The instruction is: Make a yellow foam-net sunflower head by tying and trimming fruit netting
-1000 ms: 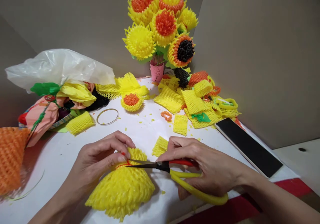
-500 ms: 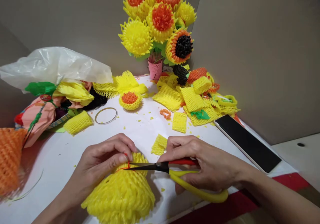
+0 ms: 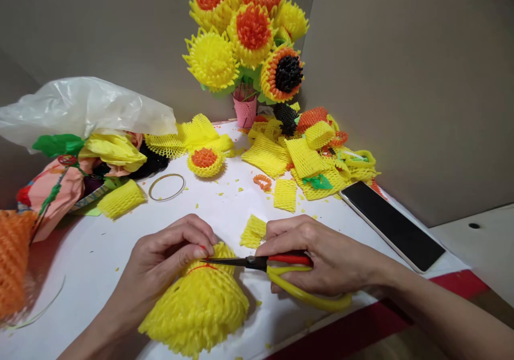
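My left hand pinches the tied neck of a yellow foam-net bundle that lies on the white table; an orange-red thread is wound round that neck. My right hand grips scissors with yellow and red handles. Their dark blades are nearly closed and point left, with the tips at the thread beside my left fingertips.
A bouquet of foam-net flowers stands in a pink pot at the back. Yellow net pieces are piled at right, beside a black phone. A plastic bag, an orange net and a ring lie at left.
The scissor blades have closed at the thread and the handles have come together. My hands and the bundle stay in place; the view has shifted slightly.
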Demonstrator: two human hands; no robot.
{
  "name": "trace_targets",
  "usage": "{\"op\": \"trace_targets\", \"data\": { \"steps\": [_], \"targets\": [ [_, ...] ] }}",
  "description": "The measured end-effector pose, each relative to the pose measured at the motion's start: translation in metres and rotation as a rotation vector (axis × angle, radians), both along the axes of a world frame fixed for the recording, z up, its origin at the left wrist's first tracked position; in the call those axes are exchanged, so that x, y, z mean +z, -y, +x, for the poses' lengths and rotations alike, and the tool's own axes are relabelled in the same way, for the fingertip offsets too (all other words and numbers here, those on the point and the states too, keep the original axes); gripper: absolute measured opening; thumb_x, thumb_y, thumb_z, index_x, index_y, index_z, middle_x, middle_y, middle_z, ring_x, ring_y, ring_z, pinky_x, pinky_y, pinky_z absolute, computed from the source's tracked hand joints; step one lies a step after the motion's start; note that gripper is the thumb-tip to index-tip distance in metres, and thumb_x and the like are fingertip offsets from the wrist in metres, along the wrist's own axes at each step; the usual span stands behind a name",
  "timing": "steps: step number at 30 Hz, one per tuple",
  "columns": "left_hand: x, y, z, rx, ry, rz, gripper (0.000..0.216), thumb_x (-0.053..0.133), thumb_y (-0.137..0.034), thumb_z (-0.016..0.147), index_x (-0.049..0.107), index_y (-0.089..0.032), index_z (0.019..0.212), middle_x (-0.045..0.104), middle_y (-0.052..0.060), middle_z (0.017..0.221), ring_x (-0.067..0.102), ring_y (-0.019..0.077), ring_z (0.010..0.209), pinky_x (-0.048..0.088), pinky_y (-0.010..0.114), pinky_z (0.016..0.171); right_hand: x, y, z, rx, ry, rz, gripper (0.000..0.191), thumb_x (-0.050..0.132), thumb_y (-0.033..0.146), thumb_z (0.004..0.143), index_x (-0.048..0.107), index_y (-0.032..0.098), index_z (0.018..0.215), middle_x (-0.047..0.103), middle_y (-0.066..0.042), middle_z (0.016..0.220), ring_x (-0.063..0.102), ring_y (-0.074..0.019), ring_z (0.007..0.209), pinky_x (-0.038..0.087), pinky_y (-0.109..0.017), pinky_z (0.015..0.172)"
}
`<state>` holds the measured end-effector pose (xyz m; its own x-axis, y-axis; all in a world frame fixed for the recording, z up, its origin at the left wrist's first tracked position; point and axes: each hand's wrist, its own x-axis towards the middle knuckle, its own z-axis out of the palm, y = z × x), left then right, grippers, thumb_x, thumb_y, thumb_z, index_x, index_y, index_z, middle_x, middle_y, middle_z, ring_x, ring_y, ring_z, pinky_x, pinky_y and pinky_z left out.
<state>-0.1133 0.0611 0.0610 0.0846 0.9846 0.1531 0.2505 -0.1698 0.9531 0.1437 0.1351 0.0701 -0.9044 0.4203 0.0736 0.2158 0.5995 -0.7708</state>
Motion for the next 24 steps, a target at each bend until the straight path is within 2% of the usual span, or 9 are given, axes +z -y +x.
{"op": "trace_targets", "data": {
  "steps": [7, 13, 18, 21, 24],
  "targets": [
    [-0.002, 0.0, 0.0, -0.004, -0.022, 0.027, 0.016, 0.066, -0.021, 0.086, 0.073, -0.024, 0.072, 0.067, 0.001, 0.078, 0.062, 0.0132, 0.075, 0.049, 0.016, 0.069, -0.003, 0.001, 0.001, 0.015, -0.036, 0.017, 0.022, 0.067, 0.013, 0.083, 0.075, 0.012, 0.103, 0.066, -0.005, 0.085, 0.059, -0.0137, 0.074, 0.043, -0.022, 0.067],
    [-0.003, 0.0, 0.001, 0.007, -0.009, 0.02, 0.018, 0.065, -0.022, 0.088, 0.073, -0.024, 0.072, 0.067, 0.001, 0.078, 0.061, 0.0142, 0.073, 0.049, 0.019, 0.067, -0.007, 0.002, 0.001, 0.008, -0.049, 0.053, 0.016, 0.065, 0.018, 0.087, 0.075, 0.013, 0.099, 0.064, -0.004, 0.083, 0.057, -0.0123, 0.071, 0.041, -0.021, 0.064],
    [-0.008, -0.006, -0.002, 0.141, 0.063, 0.001, 0.013, 0.075, -0.026, 0.08, 0.075, -0.023, 0.068, 0.067, 0.003, 0.077, 0.06, 0.0166, 0.077, 0.047, 0.022, 0.069, -0.012, -0.006, 0.002, -0.025, -0.05, 0.085, 0.023, 0.069, 0.021, 0.084, 0.075, 0.013, 0.104, 0.065, -0.005, 0.084, 0.058, -0.0143, 0.073, 0.043, -0.024, 0.068],
    [-0.01, -0.01, -0.005, 0.236, 0.126, 0.017, 0.014, 0.078, -0.029, 0.077, 0.074, -0.022, 0.066, 0.066, 0.002, 0.076, 0.06, 0.0171, 0.078, 0.047, 0.023, 0.069, -0.014, -0.012, 0.004, -0.093, -0.084, 0.09, 0.026, 0.066, 0.028, 0.088, 0.076, 0.012, 0.106, 0.065, -0.006, 0.082, 0.057, -0.0143, 0.071, 0.042, -0.025, 0.066],
    [-0.011, -0.016, -0.006, 0.304, 0.188, 0.02, 0.018, 0.081, -0.034, 0.073, 0.072, -0.02, 0.064, 0.065, 0.002, 0.075, 0.06, 0.0169, 0.076, 0.048, 0.024, 0.069, -0.022, -0.022, 0.005, -0.284, -0.108, 0.069, 0.028, 0.064, 0.035, 0.089, 0.076, 0.013, 0.103, 0.065, -0.005, 0.081, 0.057, -0.0141, 0.068, 0.042, -0.024, 0.062]
  ]
}}
